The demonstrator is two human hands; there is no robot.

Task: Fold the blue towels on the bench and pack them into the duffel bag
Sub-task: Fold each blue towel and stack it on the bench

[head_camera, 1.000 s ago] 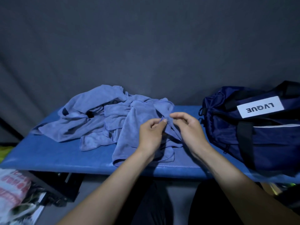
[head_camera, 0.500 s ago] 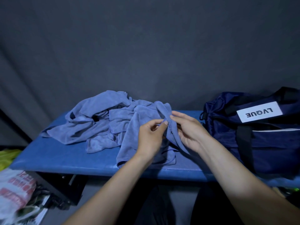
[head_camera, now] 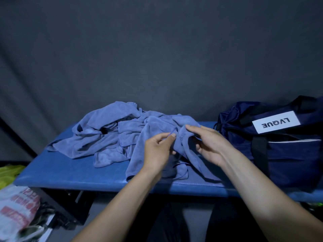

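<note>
Dark grey cloth is hanging behind a blue padded bench (head_camera: 70,173), which is being viewed from above and in front. Blue towels (head_camera: 104,135) are lying crumpled in a loose heap on the bench top — none is seen folded. One towel (head_camera: 139,154) at the front of the heap is being lifted at its edge by both hands. It is being pinched between thumb and forefinger of the left hand (head_camera: 157,151), while the right hand (head_camera: 209,145) is being curled round a bunched fold just beside it, fingertips on top. A navy duffel bag (head_camera: 283,154) with a white label is sitting at the right end of the bench — apart from the heap. A printed plastic bag (head_camera: 15,206) is lying on the floor at lower left.
</note>
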